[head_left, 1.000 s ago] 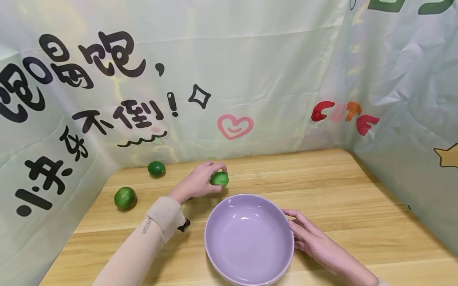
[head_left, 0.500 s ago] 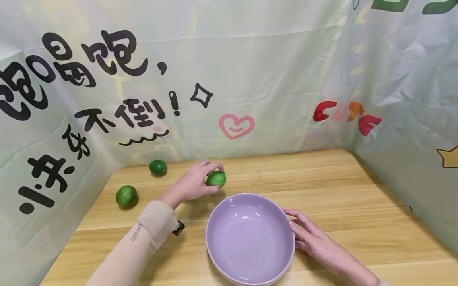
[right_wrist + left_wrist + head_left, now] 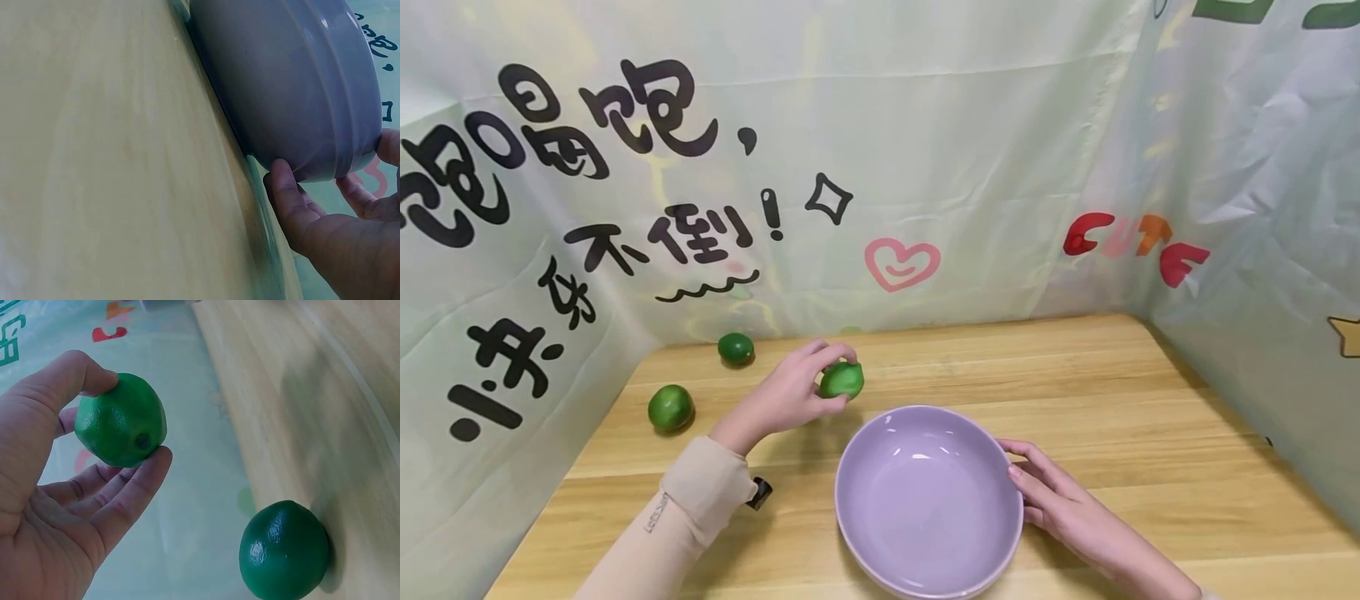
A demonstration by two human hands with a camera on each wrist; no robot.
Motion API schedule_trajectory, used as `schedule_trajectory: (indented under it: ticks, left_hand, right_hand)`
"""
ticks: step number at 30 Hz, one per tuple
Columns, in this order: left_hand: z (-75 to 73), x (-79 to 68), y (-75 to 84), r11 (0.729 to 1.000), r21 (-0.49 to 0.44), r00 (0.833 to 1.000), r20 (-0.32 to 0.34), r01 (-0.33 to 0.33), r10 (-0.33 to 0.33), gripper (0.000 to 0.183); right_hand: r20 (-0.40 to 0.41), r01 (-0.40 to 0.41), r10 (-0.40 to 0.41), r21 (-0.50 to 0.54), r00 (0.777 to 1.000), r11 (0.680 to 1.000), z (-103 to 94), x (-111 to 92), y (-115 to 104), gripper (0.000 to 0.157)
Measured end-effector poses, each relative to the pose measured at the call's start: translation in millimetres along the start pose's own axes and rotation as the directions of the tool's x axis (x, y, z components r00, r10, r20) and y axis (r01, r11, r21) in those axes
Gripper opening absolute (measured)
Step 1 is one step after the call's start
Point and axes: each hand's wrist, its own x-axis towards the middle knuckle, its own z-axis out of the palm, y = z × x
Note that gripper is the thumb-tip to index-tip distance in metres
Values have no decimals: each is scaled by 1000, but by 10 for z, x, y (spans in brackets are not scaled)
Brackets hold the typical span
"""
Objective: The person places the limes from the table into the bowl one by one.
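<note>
My left hand (image 3: 797, 387) pinches a green lime (image 3: 842, 381) between thumb and fingertips, above the table behind the bowl. The left wrist view shows the lime's dark stem spot. Two other limes rest on the table to the left: a darker one (image 3: 736, 349) near the back wall and a rounder one (image 3: 671, 408) nearer. My right hand (image 3: 1060, 500) holds the right side of a wide lilac bowl (image 3: 928, 508). Its fingers lie on the outer wall, and the thumb is at the rim. The inside of the bowl shows only its bare glazed surface.
A light wooden table (image 3: 1150, 467) carries everything. Pale printed cloth (image 3: 985, 167) hangs as a wall behind it and along both sides. A small black object (image 3: 760, 493) shows at my left wrist.
My left hand has moved to the left with the lime in its fingers. The right hand and the bowl have stayed in place, while the head view has shifted slightly.
</note>
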Motion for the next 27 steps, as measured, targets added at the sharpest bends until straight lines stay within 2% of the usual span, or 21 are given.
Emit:
schedule_trajectory:
  ticks: [9, 16, 23, 27]
  left_hand:
    - [-64, -111, -13, 1000, -2, 1000, -14, 18, -18, 46]
    - [-132, -154, 15, 1000, 15, 999, -42, -10, 10, 47]
    - [-201, -158, 120, 1000, 8, 999, -46, -26, 26, 46]
    - [-228, -153, 216, 998, -50, 999, -39, -37, 35, 47]
  right_hand:
    - [-15, -5, 5, 9, 1000, 1000, 4, 8, 25, 48]
    - [-8, 2, -2, 3, 1000, 1000, 9, 36, 31, 47]
    - [-3, 12, -12, -13, 1000, 1000, -18, 34, 21, 46]
    - [-3, 11, -11, -15, 1000, 1000, -26, 38, 22, 47]
